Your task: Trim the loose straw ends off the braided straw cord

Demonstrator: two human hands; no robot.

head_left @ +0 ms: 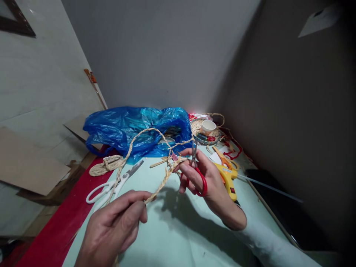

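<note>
My left hand (118,222) pinches a braided straw cord (160,187) between thumb and fingers, low and left of the middle. From there the cord runs up to my right hand (204,174). Small red-handled scissors (203,182) hang on the fingers of my right hand, blades pointing up. The fingertips of that hand close on the cord's frayed part, near a small pink clip (174,156). A loop of the cord arches over to the left, and another length stretches toward the back. The exact grip of the right fingertips is partly hidden.
White scissors (119,181) lie left beside a coiled braided piece (107,165). A blue plastic bag (133,128) fills the back. Right of it sit a woven basket (197,126) with a white cup (208,126), orange scissors (222,157), a yellow glue gun (229,178) and a dark tablet-like slab (286,211).
</note>
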